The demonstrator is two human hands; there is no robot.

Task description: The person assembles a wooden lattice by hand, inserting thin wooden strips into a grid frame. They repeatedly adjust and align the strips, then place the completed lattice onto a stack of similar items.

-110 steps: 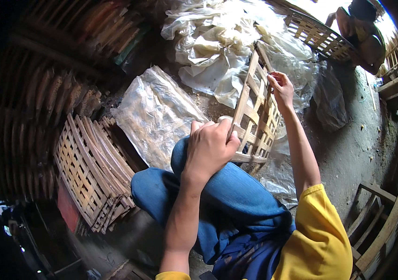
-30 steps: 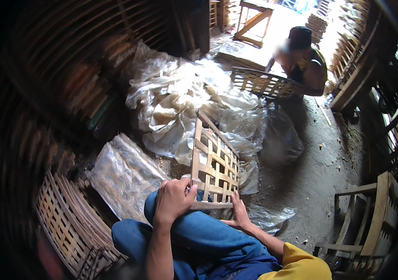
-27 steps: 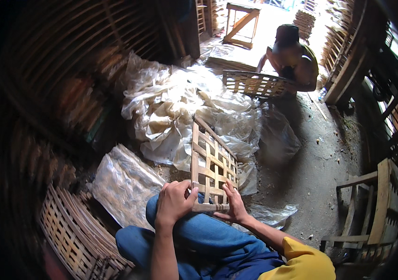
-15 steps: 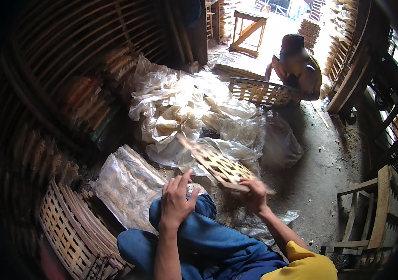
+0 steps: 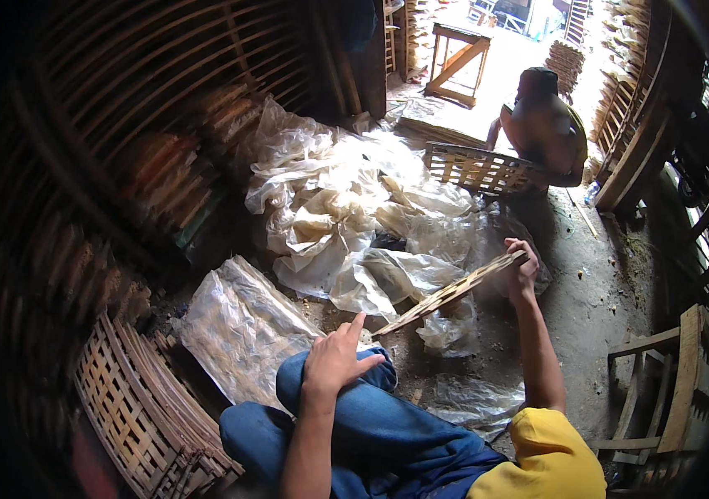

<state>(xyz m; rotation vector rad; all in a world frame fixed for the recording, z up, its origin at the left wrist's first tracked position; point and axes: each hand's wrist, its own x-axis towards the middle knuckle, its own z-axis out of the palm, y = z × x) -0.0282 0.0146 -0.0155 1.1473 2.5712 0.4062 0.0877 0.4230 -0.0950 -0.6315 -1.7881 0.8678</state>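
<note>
My right hand (image 5: 523, 266), raised at arm's length, grips one end of a woven bamboo tray (image 5: 452, 293). The tray is tilted so that I see it nearly edge-on, its other end low, close to my left knee. My left hand (image 5: 334, 358) holds nothing; its fingers are spread just above the knee, near the tray's lower end but apart from it. On the floor beyond lies a big heap of crumpled clear plastic sheeting (image 5: 321, 212). A flat plastic-wrapped bundle (image 5: 242, 324) rests left of my knees.
A stack of woven bamboo trays (image 5: 126, 391) leans at lower left. A crouching person (image 5: 550, 141) at the back right handles another woven tray (image 5: 475, 170). A wooden frame (image 5: 679, 382) stands at right, a wooden stool (image 5: 458, 66) in the bright doorway. Slatted racks line the left wall.
My right hand has lifted its end of the tray up and to the right, turning the tray from face-on to nearly edge-on. My left hand stays spread above the knee.
</note>
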